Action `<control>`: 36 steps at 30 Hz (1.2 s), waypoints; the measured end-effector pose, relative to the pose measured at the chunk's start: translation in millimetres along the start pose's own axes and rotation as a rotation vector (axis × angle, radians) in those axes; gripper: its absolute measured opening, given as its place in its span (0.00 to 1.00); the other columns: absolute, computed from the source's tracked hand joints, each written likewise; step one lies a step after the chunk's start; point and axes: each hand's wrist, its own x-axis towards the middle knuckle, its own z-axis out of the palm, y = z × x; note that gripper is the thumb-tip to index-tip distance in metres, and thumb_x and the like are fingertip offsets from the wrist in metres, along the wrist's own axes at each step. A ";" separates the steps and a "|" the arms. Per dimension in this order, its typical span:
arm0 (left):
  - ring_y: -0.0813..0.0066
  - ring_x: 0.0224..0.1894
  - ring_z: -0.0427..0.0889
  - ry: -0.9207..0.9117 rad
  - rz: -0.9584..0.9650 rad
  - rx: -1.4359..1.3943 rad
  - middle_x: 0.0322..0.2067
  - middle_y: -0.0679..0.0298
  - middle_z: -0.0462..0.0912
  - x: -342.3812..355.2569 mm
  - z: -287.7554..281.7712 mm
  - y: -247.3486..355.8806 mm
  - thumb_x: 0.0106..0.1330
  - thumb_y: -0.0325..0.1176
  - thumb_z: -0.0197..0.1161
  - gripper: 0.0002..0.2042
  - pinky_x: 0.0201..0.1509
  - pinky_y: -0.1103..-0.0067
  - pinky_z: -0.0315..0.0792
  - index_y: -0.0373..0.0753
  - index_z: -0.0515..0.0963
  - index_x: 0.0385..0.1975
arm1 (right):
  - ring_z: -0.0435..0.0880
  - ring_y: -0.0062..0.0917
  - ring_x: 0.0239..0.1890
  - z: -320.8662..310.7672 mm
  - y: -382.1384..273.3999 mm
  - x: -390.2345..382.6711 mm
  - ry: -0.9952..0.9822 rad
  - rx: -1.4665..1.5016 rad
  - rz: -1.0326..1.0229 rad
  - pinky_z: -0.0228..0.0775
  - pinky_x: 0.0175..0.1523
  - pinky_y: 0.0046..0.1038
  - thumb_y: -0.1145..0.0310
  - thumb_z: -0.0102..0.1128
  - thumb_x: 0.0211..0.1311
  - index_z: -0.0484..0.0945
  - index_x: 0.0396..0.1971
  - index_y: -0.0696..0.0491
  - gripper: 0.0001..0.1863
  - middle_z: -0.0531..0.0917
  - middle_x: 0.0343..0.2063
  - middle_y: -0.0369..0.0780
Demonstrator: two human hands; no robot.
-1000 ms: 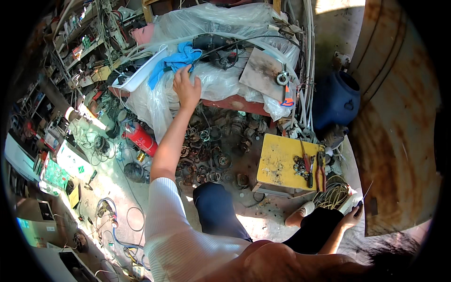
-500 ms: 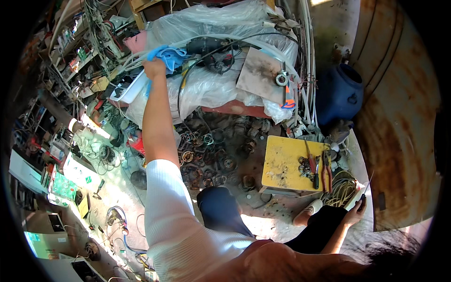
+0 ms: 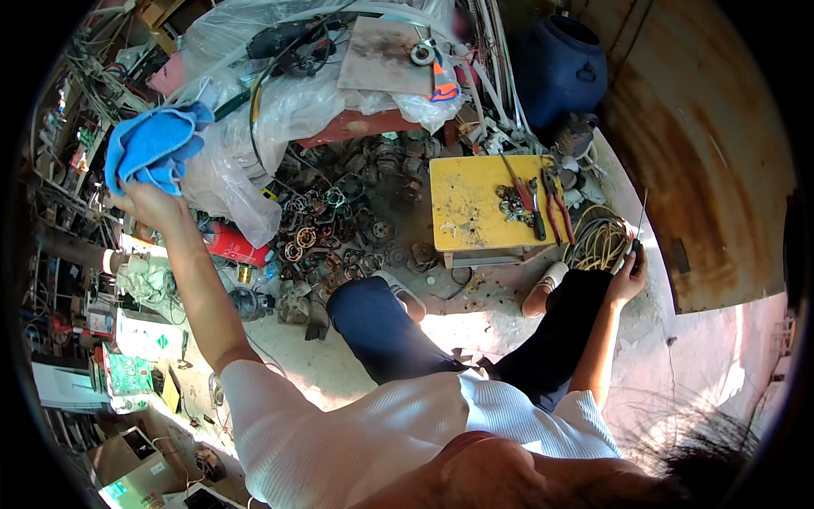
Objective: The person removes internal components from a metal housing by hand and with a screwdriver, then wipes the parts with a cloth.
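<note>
My left hand [image 3: 151, 205] is closed round a crumpled blue cloth [image 3: 157, 144], held up at the far left beside the plastic-covered bench [image 3: 225, 174]. The arm is stretched out, and the cloth's folds hide some of the fingers. Low at the right, near my knee, my right hand [image 3: 626, 280] grips a screwdriver [image 3: 637, 245] with a dark handle; its thin shaft points upward. Closest to that hand lies a coil of yellowish cable [image 3: 596, 244] on the floor.
A yellow-topped stool [image 3: 475, 204] bears pliers [image 3: 555, 208], another screwdriver [image 3: 538, 212] and small metal parts. Beneath the bench lies a heap of metal rings and parts [image 3: 318, 225]. A blue barrel [image 3: 555, 76] stands at the back right; cluttered shelves line the left.
My left hand has drawn the blue cloth off the bench, leftward and nearer to me. The head view has shifted; my right hand still holds the screwdriver.
</note>
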 end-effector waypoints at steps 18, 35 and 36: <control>0.54 0.46 0.78 -0.737 -0.582 0.489 0.44 0.49 0.79 -349.9 35.3 -203.8 0.72 0.45 0.59 0.20 0.53 0.66 0.70 0.31 0.70 0.49 | 0.81 0.22 0.47 -3.4 -17.1 -6.0 0.051 0.114 0.074 0.74 0.53 0.23 0.69 0.57 0.71 0.77 0.55 0.62 0.17 0.83 0.47 0.41; 0.47 0.58 0.75 -1.432 -0.244 0.723 0.58 0.50 0.70 -362.0 67.5 -204.1 0.53 0.33 0.70 0.32 0.57 0.61 0.74 0.57 0.72 0.62 | 0.81 0.24 0.48 -4.4 -14.7 -4.9 0.050 0.052 0.071 0.71 0.56 0.26 0.70 0.58 0.70 0.77 0.54 0.61 0.17 0.84 0.47 0.42; 0.48 0.57 0.76 -1.428 -0.208 0.705 0.58 0.52 0.70 -357.4 75.9 -205.9 0.52 0.34 0.70 0.32 0.56 0.61 0.75 0.57 0.73 0.62 | 0.81 0.24 0.49 -4.1 -13.4 -4.2 0.053 0.033 0.067 0.70 0.57 0.26 0.70 0.58 0.69 0.78 0.54 0.61 0.17 0.84 0.48 0.42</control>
